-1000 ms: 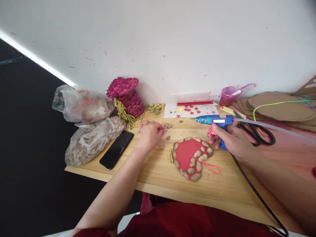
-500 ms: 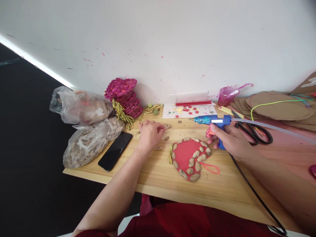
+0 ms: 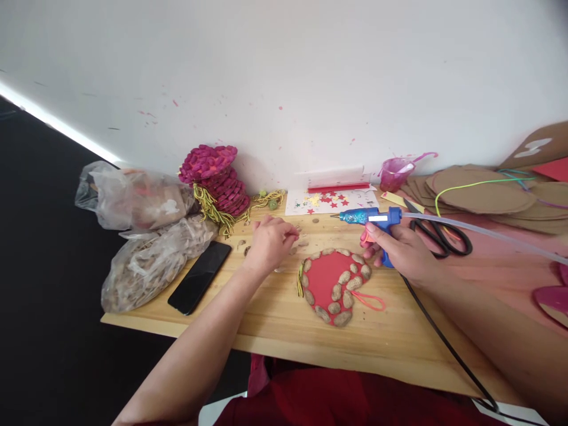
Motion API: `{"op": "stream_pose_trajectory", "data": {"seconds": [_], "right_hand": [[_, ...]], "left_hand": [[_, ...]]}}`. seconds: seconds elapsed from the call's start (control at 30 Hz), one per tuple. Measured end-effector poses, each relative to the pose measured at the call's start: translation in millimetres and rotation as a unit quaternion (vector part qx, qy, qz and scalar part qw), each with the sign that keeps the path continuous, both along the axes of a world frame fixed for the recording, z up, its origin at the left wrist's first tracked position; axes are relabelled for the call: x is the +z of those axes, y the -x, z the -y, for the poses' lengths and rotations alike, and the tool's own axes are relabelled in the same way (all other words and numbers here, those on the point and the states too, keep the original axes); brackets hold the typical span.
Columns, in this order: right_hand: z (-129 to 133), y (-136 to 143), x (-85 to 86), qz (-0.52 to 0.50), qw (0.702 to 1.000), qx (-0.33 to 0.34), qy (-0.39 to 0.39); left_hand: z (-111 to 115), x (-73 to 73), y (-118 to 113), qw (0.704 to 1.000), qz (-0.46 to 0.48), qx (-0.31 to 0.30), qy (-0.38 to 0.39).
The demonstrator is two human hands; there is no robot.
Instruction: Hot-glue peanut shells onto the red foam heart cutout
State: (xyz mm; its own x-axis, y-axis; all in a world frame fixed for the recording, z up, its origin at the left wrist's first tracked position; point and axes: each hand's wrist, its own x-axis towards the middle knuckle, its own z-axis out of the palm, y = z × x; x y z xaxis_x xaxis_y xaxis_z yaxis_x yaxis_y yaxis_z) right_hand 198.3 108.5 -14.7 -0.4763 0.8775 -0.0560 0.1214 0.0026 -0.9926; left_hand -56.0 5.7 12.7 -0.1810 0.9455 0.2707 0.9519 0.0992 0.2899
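Toward the back edge of the table point(image 3: 377, 349), my left hand point(image 3: 268, 242) has crept slightly to the right, leaving more shell bits point(image 3: 242, 242) in sight on its other side. Its fingers are curled and bent down, but from here I cannot tell whether anything is pinched between them. I take this small move as picking among the loose pieces, with the gluing on hold meanwhile: I see no peanut added to the red shape point(image 3: 323, 275), which lies flat between my hands, nearer the front edge, with peanuts point(image 3: 342, 319) around its rim and a few further in

My right hand point(image 3: 402, 251) is wrapped around the glue gun point(image 3: 368, 216), fingers by the orange trigger, nozzle pointing left and well apart from the red shape

Against the earlier frame, my view has swung a little right, so the phone point(image 3: 199, 278) by the front left corner and the scissors point(image 3: 444, 239) toward the right end both sit further left in it, and a red sheet point(image 3: 554, 169) now shows beyond the cardboard pieces point(image 3: 481, 192)
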Motion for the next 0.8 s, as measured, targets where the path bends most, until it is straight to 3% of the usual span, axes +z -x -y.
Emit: {"op": "stream_pose_trajectory", "data": {"seconds": [0.3, 0.57, 0.7, 0.8], "right_hand": [[-1, -1, -2.2, -0.016, 1.000, 0.006, 0.012], [4, 1, 5.2, -0.025, 1.000, 0.001, 0.014], [5, 1, 6.2, -0.031, 0.999, 0.002, 0.021], [4, 1, 4.3, -0.034, 0.999, 0.000, 0.024]], "left_hand": [[-5, -9.3, -6, 0.998, -0.035, -0.048, 0.036], [-10, 0.4, -11, 0.990, -0.101, -0.068, 0.071], [-11, -0.1, -12, 0.993, -0.106, -0.055, 0.028], [-11, -0.5, -13, 0.993, -0.090, -0.062, 0.040]]}}
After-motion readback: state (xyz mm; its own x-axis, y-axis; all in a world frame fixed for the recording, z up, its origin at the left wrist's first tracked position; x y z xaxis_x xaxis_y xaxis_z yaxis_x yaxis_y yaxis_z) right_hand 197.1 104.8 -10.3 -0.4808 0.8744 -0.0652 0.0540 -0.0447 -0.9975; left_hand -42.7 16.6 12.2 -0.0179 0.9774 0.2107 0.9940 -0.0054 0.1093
